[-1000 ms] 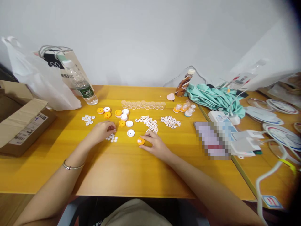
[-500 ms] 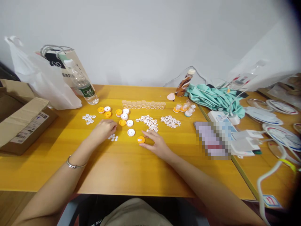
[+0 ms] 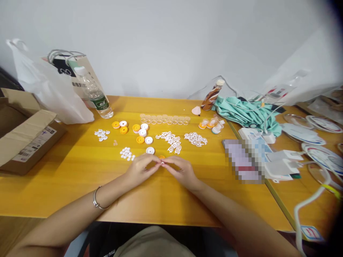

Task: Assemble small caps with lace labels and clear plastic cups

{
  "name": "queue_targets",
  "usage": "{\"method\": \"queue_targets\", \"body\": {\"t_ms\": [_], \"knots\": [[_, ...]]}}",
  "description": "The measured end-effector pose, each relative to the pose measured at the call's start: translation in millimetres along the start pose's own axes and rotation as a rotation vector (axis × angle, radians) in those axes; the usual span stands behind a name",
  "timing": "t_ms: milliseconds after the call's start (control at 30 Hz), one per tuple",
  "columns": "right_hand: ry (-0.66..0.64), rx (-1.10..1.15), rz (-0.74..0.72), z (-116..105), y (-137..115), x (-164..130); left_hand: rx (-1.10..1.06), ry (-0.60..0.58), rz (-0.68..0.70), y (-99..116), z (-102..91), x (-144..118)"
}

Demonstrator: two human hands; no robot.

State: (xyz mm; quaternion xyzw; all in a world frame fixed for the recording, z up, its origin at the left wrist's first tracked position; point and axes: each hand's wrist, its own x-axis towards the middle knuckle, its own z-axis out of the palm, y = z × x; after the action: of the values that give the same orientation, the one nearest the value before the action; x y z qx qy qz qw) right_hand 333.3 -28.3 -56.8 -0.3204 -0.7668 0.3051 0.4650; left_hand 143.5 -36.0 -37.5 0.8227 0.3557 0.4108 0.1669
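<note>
My left hand [image 3: 141, 168] and my right hand [image 3: 182, 170] meet above the table's front half, thumbs and forefingers pinched together. Between their fingertips shows a small white piece [image 3: 162, 163], too small to make out fully. Just behind it an orange round cap [image 3: 161, 157] is partly hidden by the fingers. A white round cap [image 3: 150, 150] lies beside my left hand. To the left of that hand are several small white discs [image 3: 127, 153]. White lattice-like pieces [image 3: 174, 142] lie beyond my right hand.
Clear cups [image 3: 164, 120] stand in rows farther back. Orange and white caps [image 3: 140, 139] lie in the middle, capped assemblies [image 3: 211, 124] at back right. A water bottle [image 3: 100, 103] and cardboard box [image 3: 29, 142] stand left. A phone [image 3: 242, 160] lies right, by a teal cloth bundle [image 3: 246, 112].
My left hand has moved right, from the white discs to my right hand, and both now pinch a small white piece. The orange cap is now mostly covered by fingers.
</note>
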Motion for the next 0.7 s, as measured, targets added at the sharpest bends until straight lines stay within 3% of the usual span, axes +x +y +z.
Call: {"method": "queue_targets", "body": {"t_ms": [133,367,567,700], "knots": [[-0.029,-0.026,0.005,-5.0,6.6,3.9,0.034,-0.044,-0.052,-9.5,-3.1,2.5],[-0.035,-0.243,-0.056,-19.3,25.9,10.9,0.315,-0.252,-0.039,-30.1,-5.8,13.0],[-0.174,-0.553,-0.195,-17.2,31.7,9.3,0.310,-0.292,-0.036,-32.2,-1.1,11.8],[-0.206,-0.627,-0.263,-17.8,31.8,9.7,0.295,-0.311,-0.040,-31.2,-2.3,11.5]]}}
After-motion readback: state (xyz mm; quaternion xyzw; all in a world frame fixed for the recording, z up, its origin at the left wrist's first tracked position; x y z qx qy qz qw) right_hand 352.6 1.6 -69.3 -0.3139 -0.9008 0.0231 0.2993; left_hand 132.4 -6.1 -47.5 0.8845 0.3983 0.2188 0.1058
